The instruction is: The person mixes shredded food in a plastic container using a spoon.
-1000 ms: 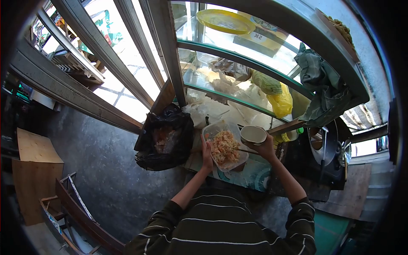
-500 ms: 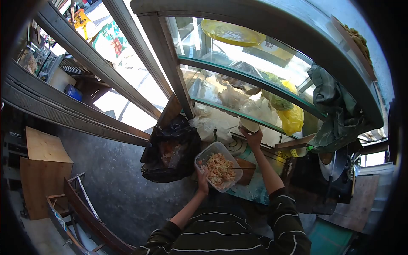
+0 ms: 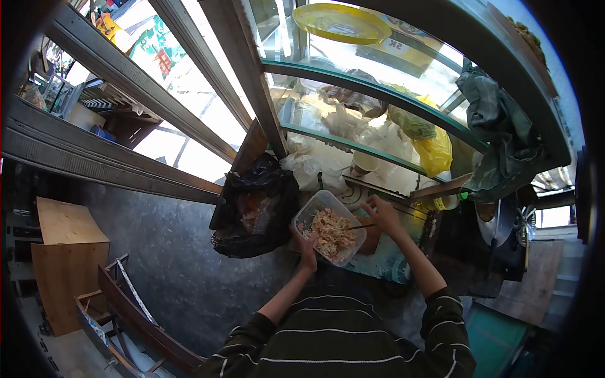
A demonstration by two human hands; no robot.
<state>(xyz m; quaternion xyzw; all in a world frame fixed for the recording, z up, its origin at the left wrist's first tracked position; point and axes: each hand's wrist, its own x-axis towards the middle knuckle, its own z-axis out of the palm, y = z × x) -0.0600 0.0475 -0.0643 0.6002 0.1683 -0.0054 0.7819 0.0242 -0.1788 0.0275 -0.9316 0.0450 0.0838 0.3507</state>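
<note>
Clear plastic may flex, so I'd avoid squeezing the tub (image 3: 322,200), clasped at its left side by my left grip (image 3: 307,251), and hold it level while the stick (image 3: 363,227) juts rightward beside my loosely open right grip (image 3: 385,218).

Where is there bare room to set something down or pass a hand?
The widest bare patch is the floor, between the black bag and the wooden frame. A small strip of teal mat looks free between the brown piece and the right forearm. It is crowded behind the tub, with clear bags and a cup.
</note>
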